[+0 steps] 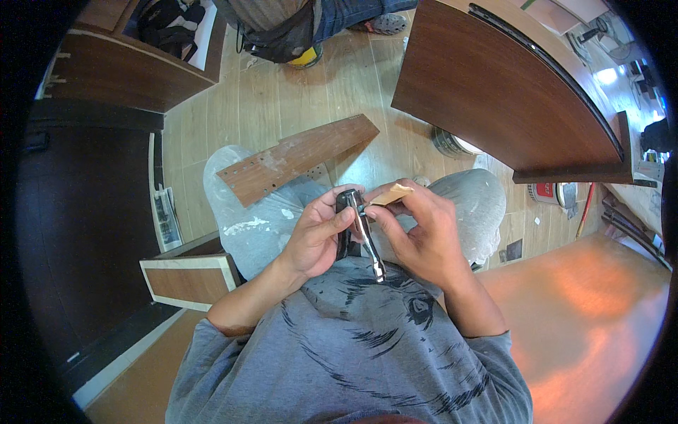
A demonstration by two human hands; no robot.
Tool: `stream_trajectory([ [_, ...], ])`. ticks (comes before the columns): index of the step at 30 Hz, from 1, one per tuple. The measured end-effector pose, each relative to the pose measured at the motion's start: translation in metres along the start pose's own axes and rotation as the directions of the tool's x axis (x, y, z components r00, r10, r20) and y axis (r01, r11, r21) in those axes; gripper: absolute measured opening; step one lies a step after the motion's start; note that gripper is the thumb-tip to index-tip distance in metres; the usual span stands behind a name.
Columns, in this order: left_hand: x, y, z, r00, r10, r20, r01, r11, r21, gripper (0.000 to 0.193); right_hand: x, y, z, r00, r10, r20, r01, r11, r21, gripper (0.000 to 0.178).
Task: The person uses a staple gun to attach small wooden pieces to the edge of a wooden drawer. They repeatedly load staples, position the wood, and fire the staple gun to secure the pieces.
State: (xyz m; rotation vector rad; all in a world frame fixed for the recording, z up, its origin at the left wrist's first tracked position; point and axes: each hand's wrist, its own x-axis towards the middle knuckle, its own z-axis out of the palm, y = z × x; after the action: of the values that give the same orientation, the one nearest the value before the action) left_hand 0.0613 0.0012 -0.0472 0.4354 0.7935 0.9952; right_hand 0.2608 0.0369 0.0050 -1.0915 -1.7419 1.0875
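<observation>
In front of my belly, my left hand [311, 240] is closed around a black and chrome tool [366, 237]. Its dark body is partly hidden by my fingers, and a shiny metal shaft slants down toward my shirt; I cannot make out its exact kind. My right hand [427, 226] is closed right beside it, with thumb and finger at the tool's side. A small tan strip [393, 194], perhaps paper or thin wood, sticks out from the fingers of that hand. Past my left knee, a brown wooden board [293, 159] with small holes rests at a slant.
A large brown panel [487, 85] stands at the upper right, with a paint can [452, 141] below it. A drawer-like box [189, 279] sits at my left, next to a dark cabinet [92, 233]. Another person's leg [346, 18] shows at the top.
</observation>
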Motion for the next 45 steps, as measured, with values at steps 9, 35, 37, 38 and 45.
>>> stream_trajectory([
  [9,-0.001,0.002,-0.001,1.0,-0.006,0.026,0.006,1.0,0.002,0.047,0.002,-0.001,-0.004,0.995,0.093,0.026,-0.096,0.971,0.218,0.016],
  [35,0.001,0.0,0.003,0.997,-0.003,0.078,0.007,0.999,-0.05,0.048,0.0,-0.002,-0.005,0.985,0.172,-0.021,-0.155,0.927,0.343,0.017],
  [37,0.001,0.0,0.002,0.997,-0.003,0.083,0.007,0.999,-0.043,0.048,0.0,-0.003,-0.005,0.98,0.198,-0.024,-0.175,0.909,0.378,0.018],
  [38,0.001,0.0,0.002,0.996,0.004,0.089,-0.001,0.999,-0.037,0.048,0.001,-0.003,-0.005,0.979,0.203,-0.023,-0.179,0.905,0.387,0.019],
  [45,-0.003,0.004,0.004,0.999,-0.03,0.02,0.03,0.999,-0.025,0.048,0.006,0.009,-0.02,0.999,0.01,0.038,-0.017,0.983,0.183,0.013],
])
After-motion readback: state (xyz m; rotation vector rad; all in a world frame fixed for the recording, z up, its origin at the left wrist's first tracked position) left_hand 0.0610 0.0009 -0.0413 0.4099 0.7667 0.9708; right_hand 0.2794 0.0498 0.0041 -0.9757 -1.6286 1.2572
